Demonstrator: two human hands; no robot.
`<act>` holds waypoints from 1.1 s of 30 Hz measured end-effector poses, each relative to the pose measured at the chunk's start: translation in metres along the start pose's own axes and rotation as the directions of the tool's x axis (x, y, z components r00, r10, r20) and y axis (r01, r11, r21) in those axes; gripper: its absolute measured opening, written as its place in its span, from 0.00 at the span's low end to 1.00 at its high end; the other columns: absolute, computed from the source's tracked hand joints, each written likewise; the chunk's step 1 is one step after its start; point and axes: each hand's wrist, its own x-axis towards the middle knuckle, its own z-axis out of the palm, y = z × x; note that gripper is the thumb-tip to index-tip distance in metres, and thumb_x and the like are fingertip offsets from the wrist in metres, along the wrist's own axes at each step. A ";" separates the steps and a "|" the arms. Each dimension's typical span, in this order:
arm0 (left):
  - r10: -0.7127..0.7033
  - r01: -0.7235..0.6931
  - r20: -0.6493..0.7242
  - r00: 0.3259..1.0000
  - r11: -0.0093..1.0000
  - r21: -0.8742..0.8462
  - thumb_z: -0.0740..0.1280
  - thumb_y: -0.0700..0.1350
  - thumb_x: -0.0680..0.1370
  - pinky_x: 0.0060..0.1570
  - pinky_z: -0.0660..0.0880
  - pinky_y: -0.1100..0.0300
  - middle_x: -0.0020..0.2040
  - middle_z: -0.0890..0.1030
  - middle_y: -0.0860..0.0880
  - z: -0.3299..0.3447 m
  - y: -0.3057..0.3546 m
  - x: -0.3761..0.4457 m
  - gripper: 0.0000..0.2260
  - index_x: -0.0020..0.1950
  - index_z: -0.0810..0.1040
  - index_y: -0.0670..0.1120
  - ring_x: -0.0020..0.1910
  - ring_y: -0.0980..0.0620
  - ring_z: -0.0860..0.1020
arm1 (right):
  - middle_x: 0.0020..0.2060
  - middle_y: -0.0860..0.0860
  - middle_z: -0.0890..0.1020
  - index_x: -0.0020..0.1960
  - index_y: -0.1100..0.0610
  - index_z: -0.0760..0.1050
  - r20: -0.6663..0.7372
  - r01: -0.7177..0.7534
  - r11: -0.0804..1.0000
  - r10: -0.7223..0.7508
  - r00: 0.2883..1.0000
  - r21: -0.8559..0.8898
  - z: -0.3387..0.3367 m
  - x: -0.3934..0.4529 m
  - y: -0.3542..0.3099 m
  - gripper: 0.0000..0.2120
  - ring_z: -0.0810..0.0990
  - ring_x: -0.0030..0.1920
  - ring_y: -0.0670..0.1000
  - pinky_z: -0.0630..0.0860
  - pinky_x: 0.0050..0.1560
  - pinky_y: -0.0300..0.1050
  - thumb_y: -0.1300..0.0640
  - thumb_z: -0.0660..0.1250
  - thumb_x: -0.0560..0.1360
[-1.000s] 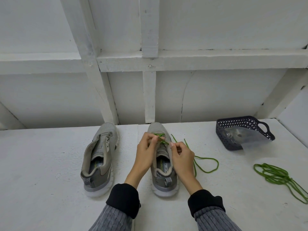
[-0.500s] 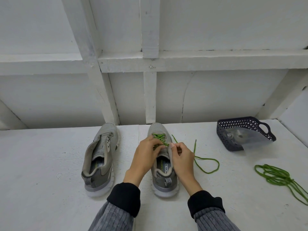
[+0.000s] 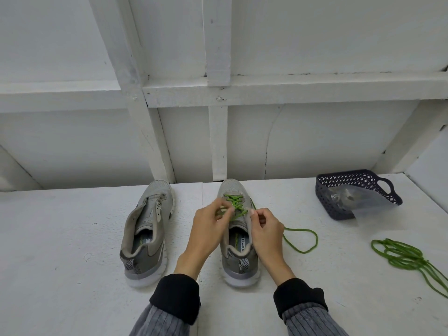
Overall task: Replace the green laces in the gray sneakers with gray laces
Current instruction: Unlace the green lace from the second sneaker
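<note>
Green lace (image 3: 234,205): soft, light, limp; best pinched close to an eyelet. Left hand (image 3: 210,228) and right hand (image 3: 264,230) curled, pinching it over right sneaker (image 3: 238,238), mid-desk.

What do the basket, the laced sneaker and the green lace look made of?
Basket: likely moulded plastic, dark, matte; perforated lattice walls, cut-out handle.
Laced sneaker: gray knit or mesh upper, probably foam or rubber white sole.
Green lace: seemingly woven round cord; it lies in a limp loop.
</note>
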 end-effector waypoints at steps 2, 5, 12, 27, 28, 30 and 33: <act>0.060 -0.094 0.105 0.993 0.928 0.360 0.69 0.54 0.78 0.43 0.76 0.62 0.43 0.83 0.58 0.002 0.000 0.001 0.05 0.49 0.83 0.55 0.41 0.61 0.79 | 0.32 0.48 0.79 0.40 0.57 0.76 -0.002 0.003 1.000 -0.003 1.000 -0.001 0.001 0.000 0.000 0.09 0.76 0.33 0.43 0.70 0.33 0.30 0.56 0.66 0.78; 0.045 -0.109 0.126 0.991 0.816 0.568 0.67 0.57 0.78 0.41 0.73 0.59 0.44 0.81 0.55 0.007 -0.003 0.002 0.09 0.52 0.83 0.56 0.44 0.55 0.78 | 0.32 0.48 0.79 0.40 0.56 0.76 0.000 0.006 1.000 -0.006 1.000 -0.003 0.001 0.000 -0.001 0.09 0.76 0.33 0.44 0.71 0.33 0.30 0.56 0.66 0.78; -0.159 0.111 -0.062 0.985 0.876 -0.469 0.62 0.42 0.82 0.56 0.75 0.64 0.53 0.84 0.48 0.001 0.001 -0.002 0.07 0.46 0.72 0.42 0.55 0.55 0.81 | 0.32 0.48 0.79 0.40 0.56 0.76 0.003 0.000 1.000 0.000 1.000 -0.002 0.000 0.000 -0.001 0.09 0.75 0.33 0.43 0.70 0.33 0.30 0.56 0.66 0.78; -0.356 0.363 -0.082 0.931 0.873 0.328 0.64 0.49 0.81 0.50 0.68 0.58 0.53 0.78 0.48 -0.005 -0.067 -0.012 0.07 0.51 0.82 0.51 0.57 0.47 0.73 | 0.34 0.48 0.80 0.41 0.57 0.78 0.002 -0.024 0.999 0.024 1.000 0.024 0.001 0.000 -0.001 0.08 0.78 0.35 0.42 0.70 0.34 0.27 0.56 0.67 0.78; -0.325 0.346 -0.118 0.938 0.870 0.351 0.63 0.50 0.81 0.55 0.67 0.57 0.57 0.76 0.48 -0.003 -0.064 -0.012 0.09 0.55 0.82 0.50 0.61 0.47 0.70 | 0.34 0.47 0.80 0.41 0.56 0.77 0.012 -0.023 0.999 0.023 1.000 0.023 0.000 0.000 -0.002 0.08 0.78 0.35 0.41 0.70 0.34 0.27 0.56 0.68 0.77; -0.196 0.259 -0.223 0.955 0.915 0.309 0.62 0.50 0.82 0.60 0.67 0.56 0.58 0.75 0.49 -0.002 -0.044 -0.010 0.10 0.57 0.81 0.49 0.62 0.48 0.70 | 0.34 0.47 0.80 0.40 0.55 0.77 0.028 -0.021 1.000 0.020 0.999 0.014 -0.001 0.000 -0.003 0.08 0.78 0.36 0.41 0.71 0.35 0.27 0.55 0.68 0.77; -0.107 0.163 -0.238 0.965 0.959 0.233 0.63 0.53 0.80 0.49 0.71 0.57 0.49 0.77 0.55 0.000 -0.013 -0.004 0.07 0.48 0.78 0.51 0.52 0.54 0.75 | 0.35 0.47 0.80 0.41 0.55 0.76 0.056 -0.023 0.999 0.025 0.998 -0.033 0.000 0.004 -0.005 0.07 0.76 0.36 0.41 0.70 0.35 0.27 0.54 0.69 0.76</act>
